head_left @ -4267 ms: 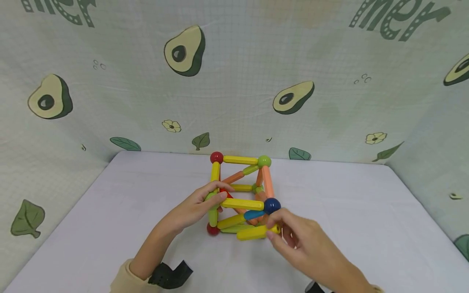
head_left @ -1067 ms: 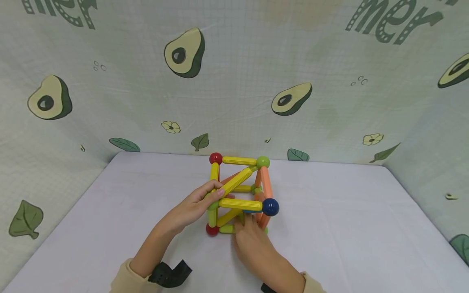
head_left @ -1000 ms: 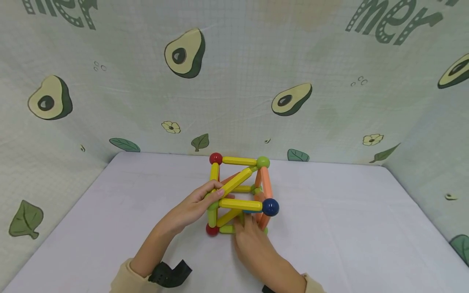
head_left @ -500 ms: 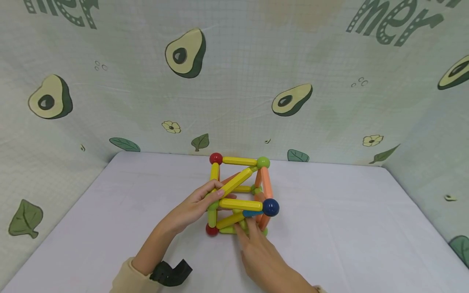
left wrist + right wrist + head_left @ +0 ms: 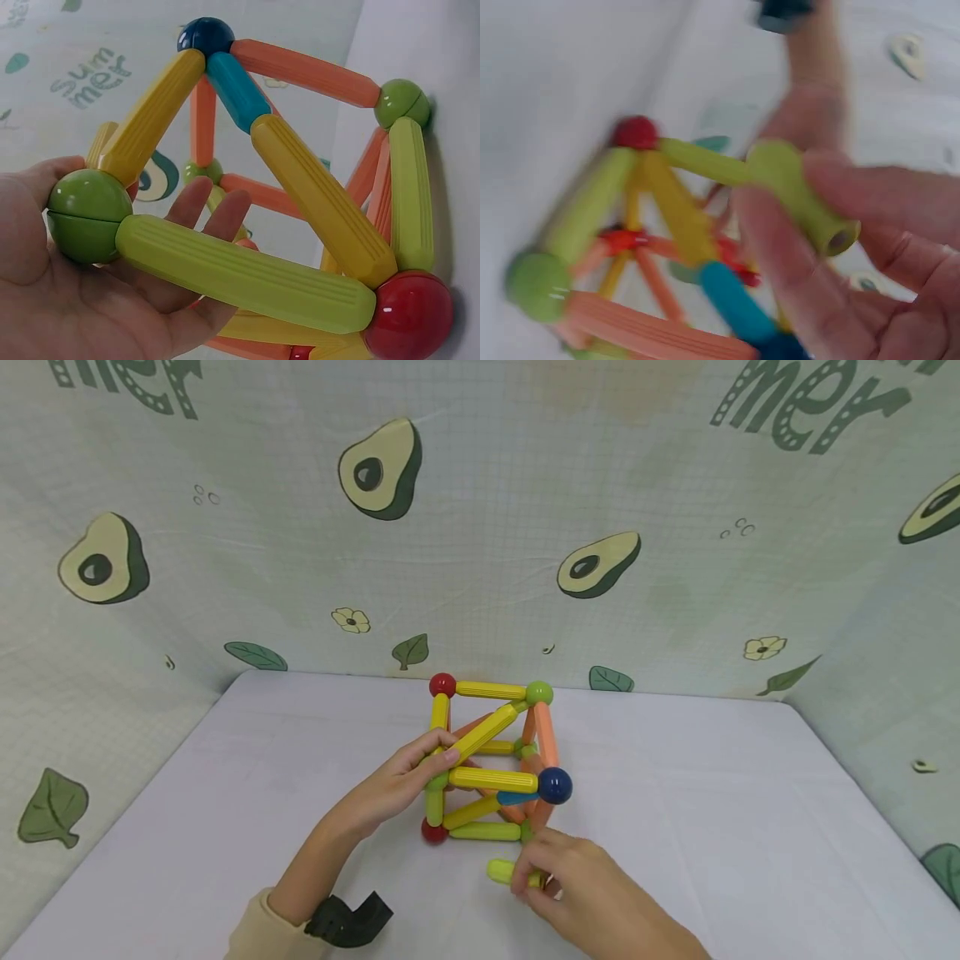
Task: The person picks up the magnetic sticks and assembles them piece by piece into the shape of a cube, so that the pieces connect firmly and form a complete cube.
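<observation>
A cube-like frame of magnetic sticks and balls stands on the table, with a navy ball (image 5: 555, 785), red balls and green balls at its corners. At its upper front-left corner, my left hand (image 5: 397, 781) holds the frame by a green ball (image 5: 88, 214), thumb beside the yellow diagonal stick (image 5: 483, 733). In front of the frame's lower right, my right hand (image 5: 573, 885) pinches a short light-green magnetic stick (image 5: 802, 199) between thumb and fingers. The stick is apart from the frame, and its hollow-looking end faces the right wrist camera. A blue-and-yellow diagonal (image 5: 322, 195) spans the front face.
The table (image 5: 675, 777) has a white cover. Behind it hangs a pale cloth (image 5: 480, 527) printed with avocados and leaves. A black strap (image 5: 348, 920) sits at the left wrist.
My right hand has drawn out of the frame's lower front toward me, bringing the light-green stick. The yellow stick it held 4.3 seconds ago now lies diagonally across the top. My left hand stays put.
</observation>
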A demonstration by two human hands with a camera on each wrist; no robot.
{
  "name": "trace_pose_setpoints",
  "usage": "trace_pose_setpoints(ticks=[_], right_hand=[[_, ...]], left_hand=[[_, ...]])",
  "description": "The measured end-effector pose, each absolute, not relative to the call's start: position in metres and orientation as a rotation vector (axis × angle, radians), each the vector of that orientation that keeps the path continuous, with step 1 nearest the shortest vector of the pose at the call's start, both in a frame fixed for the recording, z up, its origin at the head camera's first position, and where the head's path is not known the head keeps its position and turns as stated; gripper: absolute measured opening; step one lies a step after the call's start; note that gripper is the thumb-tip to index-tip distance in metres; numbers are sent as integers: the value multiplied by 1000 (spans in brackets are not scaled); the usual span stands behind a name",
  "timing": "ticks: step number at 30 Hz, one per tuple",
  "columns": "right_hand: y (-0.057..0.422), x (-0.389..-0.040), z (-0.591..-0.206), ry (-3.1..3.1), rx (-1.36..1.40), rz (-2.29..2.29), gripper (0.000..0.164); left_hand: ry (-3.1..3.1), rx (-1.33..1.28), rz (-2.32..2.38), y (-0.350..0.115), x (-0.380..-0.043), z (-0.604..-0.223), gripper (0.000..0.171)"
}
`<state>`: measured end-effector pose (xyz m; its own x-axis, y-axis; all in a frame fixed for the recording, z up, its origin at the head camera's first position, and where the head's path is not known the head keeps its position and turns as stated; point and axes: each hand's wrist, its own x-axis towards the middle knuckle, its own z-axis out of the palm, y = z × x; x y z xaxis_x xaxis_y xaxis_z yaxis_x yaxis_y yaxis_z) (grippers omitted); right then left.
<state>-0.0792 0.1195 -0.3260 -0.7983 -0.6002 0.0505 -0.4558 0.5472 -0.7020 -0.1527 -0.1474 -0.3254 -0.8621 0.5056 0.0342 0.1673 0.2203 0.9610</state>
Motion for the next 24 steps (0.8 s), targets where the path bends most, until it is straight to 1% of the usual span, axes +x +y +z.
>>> trace_pose_setpoints(ticks=[3,5,8,10,13,17,20,24], right_hand=[[132,-88,-303,2566,-933,-1391,14],[138,-98,-287,2661,-894,-1528,22],[143,-120,-269,2846,-807,-1542,32],[144,-136,-260,2879,-738,-1470,31],[143,-158,-255,2825,-765,-1412,27],[138,-178,-254,2632,-773,-1439,26],[134,-186,-256,2511,-766,-1503,28],[132,-190,-259,2448,-763,-1580,33]], left_hand=[[2215,637,1679,-148,-153,-325,35],[2215,644,1679,-148,-153,-325,34],[2215,649,1680,-148,-152,-325,35],[2213,646,1681,-148,-152,-324,35],[2217,638,1677,-148,-152,-324,34],[2226,634,1668,-148,-152,-324,33],[2236,634,1661,-148,-152,-324,33],[2251,633,1654,-148,-152,-324,32]])
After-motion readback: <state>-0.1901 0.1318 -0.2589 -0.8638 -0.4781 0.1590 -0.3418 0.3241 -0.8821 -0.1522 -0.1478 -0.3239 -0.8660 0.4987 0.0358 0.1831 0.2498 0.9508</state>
